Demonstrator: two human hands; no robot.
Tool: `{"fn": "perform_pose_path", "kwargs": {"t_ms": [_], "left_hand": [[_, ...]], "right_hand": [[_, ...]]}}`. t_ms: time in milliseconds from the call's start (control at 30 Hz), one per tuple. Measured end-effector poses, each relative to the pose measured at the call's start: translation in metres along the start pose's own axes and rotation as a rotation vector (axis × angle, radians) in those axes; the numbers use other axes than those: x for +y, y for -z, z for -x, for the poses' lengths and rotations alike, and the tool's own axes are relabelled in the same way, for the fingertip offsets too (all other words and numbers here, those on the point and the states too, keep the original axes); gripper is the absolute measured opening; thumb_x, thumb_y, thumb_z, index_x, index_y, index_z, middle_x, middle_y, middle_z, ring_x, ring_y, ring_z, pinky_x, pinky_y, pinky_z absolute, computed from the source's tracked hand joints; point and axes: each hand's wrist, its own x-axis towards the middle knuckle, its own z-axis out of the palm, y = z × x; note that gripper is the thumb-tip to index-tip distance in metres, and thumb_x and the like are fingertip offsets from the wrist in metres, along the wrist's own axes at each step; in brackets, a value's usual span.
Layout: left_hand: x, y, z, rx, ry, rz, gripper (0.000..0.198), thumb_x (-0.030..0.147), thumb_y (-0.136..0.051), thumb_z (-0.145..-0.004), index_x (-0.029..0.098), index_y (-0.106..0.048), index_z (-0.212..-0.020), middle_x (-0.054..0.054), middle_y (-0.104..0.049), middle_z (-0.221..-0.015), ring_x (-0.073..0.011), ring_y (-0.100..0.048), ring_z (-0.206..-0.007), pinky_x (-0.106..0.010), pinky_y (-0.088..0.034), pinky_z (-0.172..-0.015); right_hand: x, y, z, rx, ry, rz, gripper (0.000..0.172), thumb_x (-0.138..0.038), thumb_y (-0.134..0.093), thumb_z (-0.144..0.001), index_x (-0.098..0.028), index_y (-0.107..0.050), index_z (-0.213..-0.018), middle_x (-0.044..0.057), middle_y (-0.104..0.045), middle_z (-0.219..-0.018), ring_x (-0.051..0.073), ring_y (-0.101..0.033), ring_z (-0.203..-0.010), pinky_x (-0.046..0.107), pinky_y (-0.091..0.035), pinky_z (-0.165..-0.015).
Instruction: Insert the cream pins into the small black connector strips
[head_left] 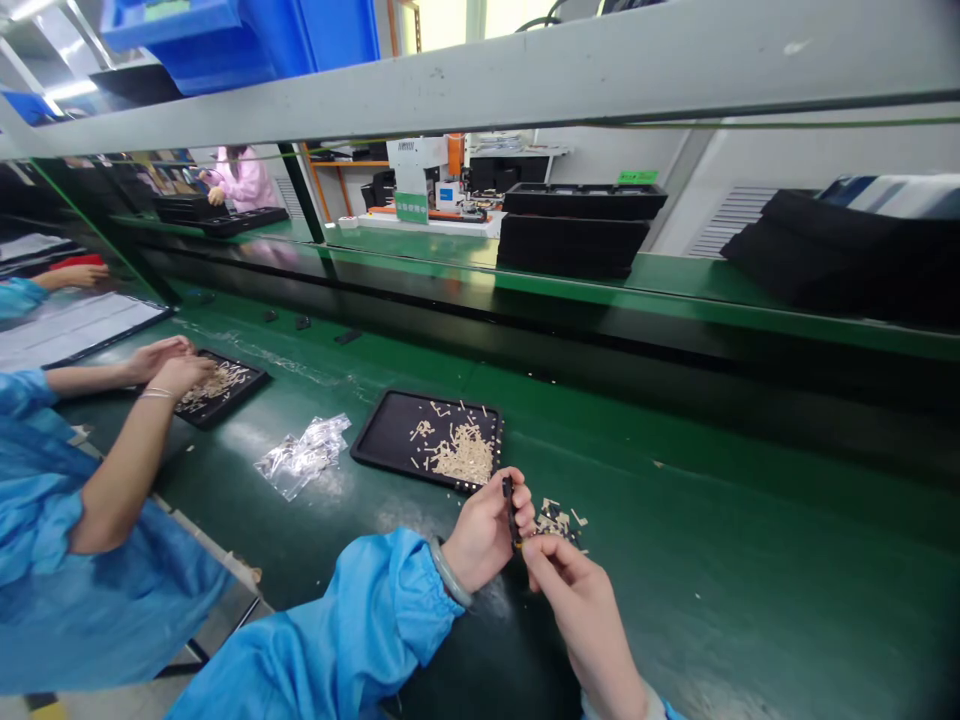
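Bright tube lights [71, 90] shine at upper left; plastic bags [304, 455] left of centre glare; lettering on the green sign [412, 207], upper centre, looks smeared.

Black strip [511, 505]: slim, steeply tilted, held in the left hand [487, 530]
Lower end [517, 545]: yellowish-tinged, pinched by the right hand [581, 595]

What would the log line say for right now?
left hand: holds black part; right hand: at its lower end; dark tray: beige pieces inside
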Motion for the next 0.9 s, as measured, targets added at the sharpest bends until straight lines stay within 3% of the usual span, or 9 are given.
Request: {"fn": "perform_pose_path", "kwargs": {"t_ms": [200, 467, 900], "left_hand": [[-0.0004, -0.0035, 0.0006, 0.025, -0.042, -0.116, 0.022, 0.033, -0.060, -0.080, 0.016, -0.048, -0.087, 0.002, -0.040, -0.069, -0.0070, -0.038, -0.057, -0.019, -0.030, -0.053], [0.0000, -0.0048, 0.0009, 0.143, -0.115, -0.336, 0.036, 0.047, -0.063, -0.074, 0.018, -0.046, -0.086, 0.004, -0.044, -0.069, -0.0066, -0.039, -0.055, -0.019, -0.030, -0.050], [-0.0082, 0.0014, 0.0072, 0.312, -0.260, -0.524, 0.029, 0.047, -0.054, -0.081, 0.018, -0.050, -0.083, 0.002, -0.047, -0.072, -0.0086, -0.041, -0.062, -0.020, -0.033, -0.056]], "right_hand": [[0.0003, 0.0012, 0.0010, 0.024, 0.053, 0.054, 0.031, -0.047, -0.060, -0.073, -0.017, -0.062, -0.065, -0.001, -0.051, -0.055, 0.014, -0.044, -0.053, 0.024, -0.035, -0.051], [-0.0045, 0.0025, 0.0014, 0.028, 0.050, 0.027, 0.030, -0.045, -0.061, -0.074, -0.017, -0.061, -0.064, -0.001, -0.050, -0.053, 0.014, -0.044, -0.052, 0.024, -0.037, -0.050], [0.0003, 0.0019, 0.0071, 0.136, 0.194, 0.129, 0.021, -0.038, -0.059, -0.076, -0.019, -0.062, -0.069, 0.003, -0.059, -0.066, 0.016, -0.051, -0.059, 0.026, -0.043, -0.058]]}}
